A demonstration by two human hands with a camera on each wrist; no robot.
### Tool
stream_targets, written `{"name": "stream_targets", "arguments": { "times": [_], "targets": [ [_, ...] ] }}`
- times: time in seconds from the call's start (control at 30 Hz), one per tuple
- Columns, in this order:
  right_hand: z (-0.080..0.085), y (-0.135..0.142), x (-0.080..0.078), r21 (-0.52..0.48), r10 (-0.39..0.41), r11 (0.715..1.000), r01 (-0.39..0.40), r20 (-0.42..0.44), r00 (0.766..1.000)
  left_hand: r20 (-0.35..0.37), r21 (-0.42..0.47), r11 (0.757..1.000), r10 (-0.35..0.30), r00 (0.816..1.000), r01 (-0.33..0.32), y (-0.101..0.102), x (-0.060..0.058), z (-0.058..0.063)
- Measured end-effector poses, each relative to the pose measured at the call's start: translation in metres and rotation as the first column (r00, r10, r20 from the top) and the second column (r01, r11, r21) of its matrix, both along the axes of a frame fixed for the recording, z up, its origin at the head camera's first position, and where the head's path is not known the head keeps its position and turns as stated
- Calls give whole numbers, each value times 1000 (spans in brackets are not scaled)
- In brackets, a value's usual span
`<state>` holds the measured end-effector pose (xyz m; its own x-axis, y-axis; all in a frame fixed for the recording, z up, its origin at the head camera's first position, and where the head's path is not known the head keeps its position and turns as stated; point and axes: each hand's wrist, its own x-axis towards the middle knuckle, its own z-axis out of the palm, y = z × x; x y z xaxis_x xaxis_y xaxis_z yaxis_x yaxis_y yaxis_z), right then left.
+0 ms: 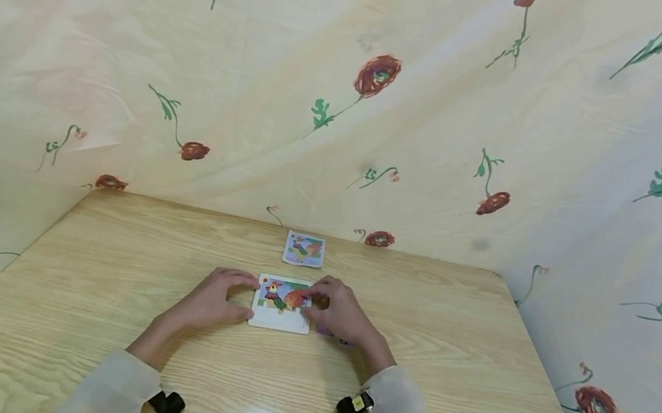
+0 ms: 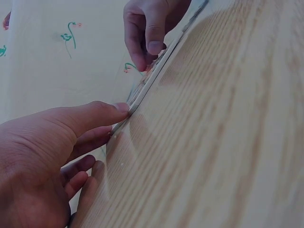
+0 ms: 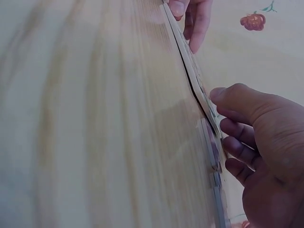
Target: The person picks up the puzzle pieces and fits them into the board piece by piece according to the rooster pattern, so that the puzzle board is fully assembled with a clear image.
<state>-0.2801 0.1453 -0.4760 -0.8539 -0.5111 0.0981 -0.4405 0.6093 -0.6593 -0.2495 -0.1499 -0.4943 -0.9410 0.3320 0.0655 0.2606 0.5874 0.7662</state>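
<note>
A white-framed jigsaw puzzle board [image 1: 276, 322] lies on the table, its upper part filled with a colourful rooster picture and its lower strip bare white. At its left edge my left hand [image 1: 206, 300] grips the frame, thumb at the near corner and forefinger at the far one. My right hand [image 1: 344, 313] reaches over the right side, thumb and fingertips pinching a puzzle piece [image 1: 296, 299] at the rooster's orange tail. The left wrist view shows the left thumb [image 2: 116, 111] on the frame's edge. Loose puzzle pieces [image 3: 209, 142] lie beside the board, partly under my right hand.
Behind the board a small square card [image 1: 304, 250] with the same rooster picture lies on the wooden table [image 1: 168, 367]. A pale cloth [image 1: 274, 71] with printed red flowers hangs along the back and sides. Each wrist carries a black camera [image 1: 169, 407].
</note>
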Motion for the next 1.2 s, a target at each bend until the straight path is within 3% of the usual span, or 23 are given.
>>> {"name": "stream_targets", "arguments": {
  "times": [0.4,0.67,1.2],
  "targets": [
    [1,-9,1,-9,45,999,-45,7,999,20,-1,1000,4,1000,-4,1,1,1],
    [-2,-9,0,20,99,995,-98,-63,993,-12,4,1000,2,1000,-2,0,1,2],
    [2,-9,3,44,88,995,-86,-50,995,3,7,1000,3,1000,-3,1,2,2]
  ]
}}
